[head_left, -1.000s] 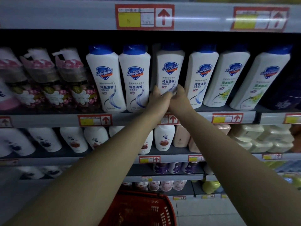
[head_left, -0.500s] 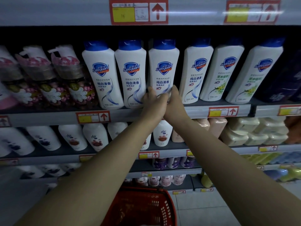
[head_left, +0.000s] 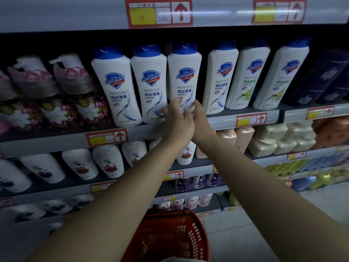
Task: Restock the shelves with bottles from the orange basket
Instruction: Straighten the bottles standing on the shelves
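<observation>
Both hands at the base of the third Safeguard bottle [head_left: 184, 78], which stands upright at the front of the shelf [head_left: 56, 142], betw. two like it. Left hand [head_left: 177, 121]: fingers splayed, pressing the lower front, not closed round it. Right hand [head_left: 201, 120]: curls round the lower right side; blurred, so grip firmness unclear. Risk: tall bottle w/ narrow foot, so a low shove could tip it back or knock the left neighbour [head_left: 149, 82], just beside it. The gap to the right neighbour [head_left: 221, 78] leaves room to lean. Orange basket [head_left: 170, 233] sits below the arms, contents too dark to tell. Pump bottles [head_left: 71, 76] stand farther left, not in the way.
</observation>
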